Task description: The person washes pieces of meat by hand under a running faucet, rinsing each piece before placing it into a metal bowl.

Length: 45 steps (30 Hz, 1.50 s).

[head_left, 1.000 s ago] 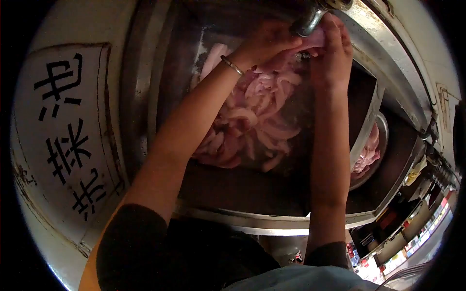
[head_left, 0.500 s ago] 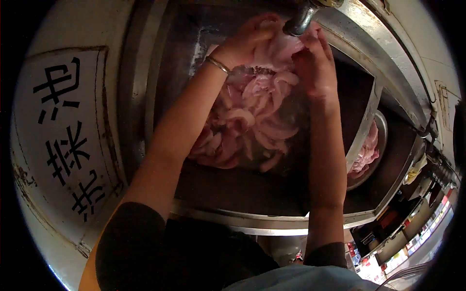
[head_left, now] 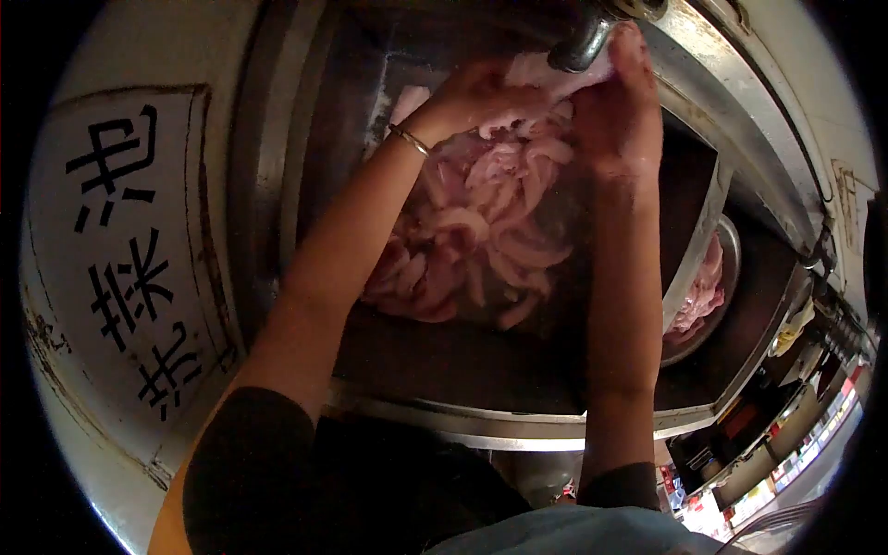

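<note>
Under the faucet, a pale pink piece of raw meat (head_left: 546, 79) stretches between my two hands. My left hand (head_left: 481, 97), with a bracelet at the wrist, grips its left side; some of the fingers are hidden. My right hand (head_left: 622, 111) is closed on its right end, thumb side up, close beside the spout. Below them, a heap of raw meat strips (head_left: 490, 203) lies in the dark sink (head_left: 444, 361), partly in cloudy water.
The metal faucet (head_left: 583, 46) hangs over the sink's far side. Right of a metal divider (head_left: 698, 240), a second basin holds a round metal bowl (head_left: 731, 268) with more raw meat (head_left: 700, 296). A sign with black characters (head_left: 120, 250) is at left.
My right hand has moved slightly right and turned, and my left hand has dropped a little lower. The meat between them now looks more stretched out sideways beneath the faucet.
</note>
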Tool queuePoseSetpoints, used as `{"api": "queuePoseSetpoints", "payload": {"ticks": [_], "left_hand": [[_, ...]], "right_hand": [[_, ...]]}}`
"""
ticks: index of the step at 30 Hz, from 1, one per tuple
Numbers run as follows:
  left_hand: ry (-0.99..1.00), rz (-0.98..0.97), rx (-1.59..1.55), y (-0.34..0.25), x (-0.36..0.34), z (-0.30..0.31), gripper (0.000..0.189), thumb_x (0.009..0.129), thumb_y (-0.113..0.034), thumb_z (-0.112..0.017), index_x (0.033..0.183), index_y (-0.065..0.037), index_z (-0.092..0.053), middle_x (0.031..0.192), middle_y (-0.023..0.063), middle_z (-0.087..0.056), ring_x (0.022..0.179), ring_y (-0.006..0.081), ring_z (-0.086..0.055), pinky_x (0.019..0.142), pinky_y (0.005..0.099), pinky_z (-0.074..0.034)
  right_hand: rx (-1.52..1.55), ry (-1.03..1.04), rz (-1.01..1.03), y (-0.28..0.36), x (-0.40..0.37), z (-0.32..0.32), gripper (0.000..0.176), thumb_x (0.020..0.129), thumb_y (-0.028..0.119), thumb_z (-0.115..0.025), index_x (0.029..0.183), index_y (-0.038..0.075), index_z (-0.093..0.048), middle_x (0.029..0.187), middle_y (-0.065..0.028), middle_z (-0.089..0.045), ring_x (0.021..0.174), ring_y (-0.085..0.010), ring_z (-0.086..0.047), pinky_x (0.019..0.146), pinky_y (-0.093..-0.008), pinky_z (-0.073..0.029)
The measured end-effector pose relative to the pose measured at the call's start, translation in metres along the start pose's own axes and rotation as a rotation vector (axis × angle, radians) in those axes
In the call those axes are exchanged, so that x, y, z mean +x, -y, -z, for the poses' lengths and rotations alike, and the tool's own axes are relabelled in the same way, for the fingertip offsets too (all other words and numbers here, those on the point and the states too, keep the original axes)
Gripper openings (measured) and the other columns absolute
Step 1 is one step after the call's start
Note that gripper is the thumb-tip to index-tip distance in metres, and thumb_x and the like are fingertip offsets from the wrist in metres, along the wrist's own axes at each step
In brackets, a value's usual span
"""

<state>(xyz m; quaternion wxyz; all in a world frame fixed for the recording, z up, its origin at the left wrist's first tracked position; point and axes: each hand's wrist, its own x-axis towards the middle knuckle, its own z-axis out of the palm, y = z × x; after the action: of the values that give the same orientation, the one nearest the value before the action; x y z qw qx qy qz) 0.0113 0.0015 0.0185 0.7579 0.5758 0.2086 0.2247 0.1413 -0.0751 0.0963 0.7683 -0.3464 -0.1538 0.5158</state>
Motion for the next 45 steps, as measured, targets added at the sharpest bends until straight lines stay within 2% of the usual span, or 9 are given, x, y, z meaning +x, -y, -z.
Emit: {"api": "queuePoseSetpoints", "payload": {"ticks": [3, 5, 8, 19, 22, 28, 33, 39, 45], "left_hand": [[0.011, 0.219, 0.109, 0.011, -0.003, 0.008, 0.037, 0.075, -0.018, -0.064, 0.107, -0.002, -0.053, 0.09, -0.0008, -0.056, 0.074, 0.0034, -0.048, 0.062, 0.0207, -0.043], [-0.036, 0.042, -0.233, 0.006, -0.002, 0.0, 0.032, 0.077, -0.016, -0.062, 0.105, -0.003, -0.052, 0.087, -0.0022, -0.055, 0.073, 0.0026, -0.048, 0.062, 0.0199, -0.043], [-0.023, -0.181, -0.001, 0.006, 0.007, 0.003, 0.029, 0.078, -0.013, -0.06, 0.104, -0.004, -0.052, 0.083, -0.0034, -0.053, 0.072, 0.0023, -0.048, 0.062, 0.0196, -0.043], [-0.145, -0.134, 0.074, -0.015, 0.022, -0.007, 0.027, 0.068, -0.009, -0.067, 0.092, -0.004, -0.056, 0.082, -0.001, -0.055, 0.073, 0.0059, -0.05, 0.066, 0.0214, -0.043], [-0.183, -0.072, -0.097, -0.015, 0.018, -0.01, 0.023, 0.067, -0.01, -0.068, 0.086, -0.003, -0.058, 0.079, -0.0004, -0.056, 0.071, 0.0051, -0.05, 0.064, 0.0208, -0.044], [0.009, 0.069, 0.015, -0.01, 0.02, -0.001, 0.025, 0.069, -0.012, -0.068, 0.09, -0.003, -0.058, 0.079, 0.0007, -0.058, 0.071, 0.0062, -0.053, 0.063, 0.0215, -0.045], [0.079, 0.059, 0.229, -0.005, 0.006, -0.003, 0.025, 0.068, -0.014, -0.068, 0.09, -0.004, -0.059, 0.074, -0.0008, -0.058, 0.064, 0.0067, -0.053, 0.06, 0.0208, -0.045], [0.094, 0.298, 0.039, 0.038, 0.004, 0.013, 0.025, 0.068, -0.021, -0.067, 0.088, -0.008, -0.059, 0.067, -0.0037, -0.053, 0.054, 0.0066, -0.045, 0.049, 0.019, -0.035], [-0.154, 0.157, -0.794, 0.093, -0.016, 0.026, 0.027, 0.073, -0.026, -0.06, 0.096, -0.012, -0.057, 0.073, -0.0024, -0.053, 0.07, 0.0089, -0.047, 0.066, 0.0244, -0.038]], "right_hand": [[0.059, -0.055, 0.017, 0.003, -0.003, -0.003, 0.027, 0.082, 0.014, -0.054, 0.107, 0.007, -0.047, 0.098, -0.0037, -0.053, 0.088, -0.0153, -0.052, 0.077, -0.0289, -0.043], [0.086, -0.084, 0.025, 0.003, -0.002, 0.0, 0.026, 0.082, 0.012, -0.054, 0.107, 0.007, -0.048, 0.095, -0.0037, -0.054, 0.083, -0.0135, -0.053, 0.072, -0.0259, -0.045], [-0.031, -0.039, 0.016, -0.011, -0.007, 0.015, 0.026, 0.082, 0.014, -0.056, 0.106, 0.006, -0.049, 0.094, -0.0036, -0.055, 0.084, -0.0134, -0.053, 0.074, -0.0253, -0.044], [-0.821, 0.138, -0.094, -0.01, -0.007, 0.022, 0.026, 0.077, 0.01, -0.06, 0.099, -0.002, -0.052, 0.093, -0.0093, -0.058, 0.08, -0.0122, -0.054, 0.068, -0.0248, -0.045], [-1.009, -0.035, -0.086, -0.006, -0.009, 0.011, 0.023, 0.078, 0.008, -0.056, 0.098, -0.002, -0.053, 0.092, -0.0096, -0.059, 0.08, -0.0132, -0.055, 0.068, -0.0256, -0.046], [-0.335, -0.196, 0.021, -0.004, -0.002, 0.011, 0.019, 0.077, 0.007, -0.056, 0.094, 0.001, -0.054, 0.087, -0.0082, -0.059, 0.078, -0.0164, -0.056, 0.067, -0.0265, -0.046], [-0.287, -0.167, 0.072, 0.024, -0.004, -0.003, 0.025, 0.078, 0.014, -0.056, 0.1, 0.004, -0.051, 0.091, -0.0061, -0.055, 0.084, -0.0163, -0.054, 0.073, -0.0283, -0.045], [-0.13, -0.104, 0.046, 0.031, -0.008, 0.006, 0.03, 0.081, 0.019, -0.052, 0.107, 0.003, -0.046, 0.101, -0.009, -0.051, 0.094, -0.0188, -0.051, 0.078, -0.0317, -0.044], [-0.023, 0.051, -0.036, 0.011, -0.02, 0.019, 0.034, 0.082, 0.022, -0.053, 0.109, 0.004, -0.046, 0.102, -0.0066, -0.051, 0.093, -0.019, -0.051, 0.08, -0.033, -0.043]]}}
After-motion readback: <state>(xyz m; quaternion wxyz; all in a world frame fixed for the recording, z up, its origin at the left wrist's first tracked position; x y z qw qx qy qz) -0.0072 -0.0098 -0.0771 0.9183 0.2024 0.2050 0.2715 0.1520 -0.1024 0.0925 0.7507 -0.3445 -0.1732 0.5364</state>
